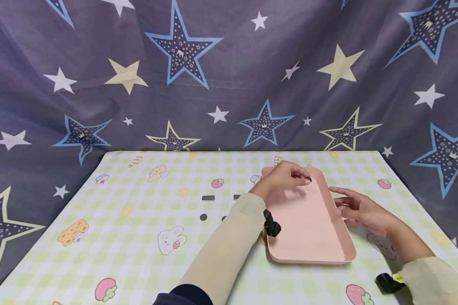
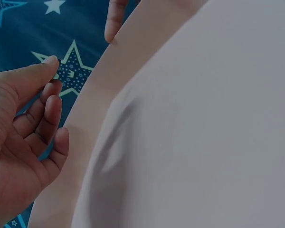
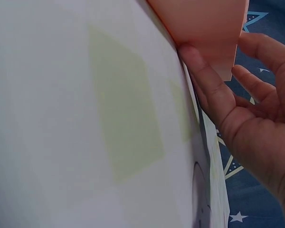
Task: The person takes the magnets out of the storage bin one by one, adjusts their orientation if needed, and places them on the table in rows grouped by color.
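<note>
A shallow pink tray [image 1: 305,237] lies on the table, its long side running away from me. Over its far part, my left hand [image 1: 284,176] pinches a small dark disc [image 1: 308,179] between thumb and fingertips. In the left wrist view only a sliver of the disc shows at the thumb tip, and the other fingers curl loosely. From outside, the fingers of my right hand [image 1: 366,212] rest against the tray's right wall, loosely bent. The right wrist view shows a fingertip low against the pink wall [image 3: 204,28].
Left of the tray lie a dark disc [image 1: 203,217] and a dark rectangular piece [image 1: 208,198]. A second rectangle [image 1: 236,197] and another disc [image 1: 224,218] are partly behind my left sleeve. A checked cloth [image 1: 137,254] covers the table; a starry curtain [image 1: 229,84] hangs behind.
</note>
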A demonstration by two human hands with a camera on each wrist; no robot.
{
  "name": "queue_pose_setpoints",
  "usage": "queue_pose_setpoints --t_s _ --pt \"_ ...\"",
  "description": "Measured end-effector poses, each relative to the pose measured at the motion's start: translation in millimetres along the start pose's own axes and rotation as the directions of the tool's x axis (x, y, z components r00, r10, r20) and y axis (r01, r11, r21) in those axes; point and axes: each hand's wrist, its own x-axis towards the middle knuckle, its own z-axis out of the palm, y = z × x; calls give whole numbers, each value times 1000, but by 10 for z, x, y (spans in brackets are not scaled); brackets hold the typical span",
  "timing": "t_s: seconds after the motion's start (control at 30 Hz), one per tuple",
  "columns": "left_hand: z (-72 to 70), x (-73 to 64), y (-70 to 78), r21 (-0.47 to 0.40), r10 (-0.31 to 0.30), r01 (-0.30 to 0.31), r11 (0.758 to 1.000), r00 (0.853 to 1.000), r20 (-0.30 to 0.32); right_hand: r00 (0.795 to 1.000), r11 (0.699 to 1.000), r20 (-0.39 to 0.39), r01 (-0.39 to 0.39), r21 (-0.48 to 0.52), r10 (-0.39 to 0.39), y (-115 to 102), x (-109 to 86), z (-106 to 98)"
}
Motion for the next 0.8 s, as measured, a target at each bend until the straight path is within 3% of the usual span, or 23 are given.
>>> queue_pose_setpoints --t_s 0.53,0.8 --pt "-70 -91 46 -26 4 -5 1000 1000 -19 1000 1000 13 19 1 -19 -10 7 12" --pt "-95 -138 43 -49 34 -35 998 999 -20 1000 1000 19 24 11 -24 4 -2 9"
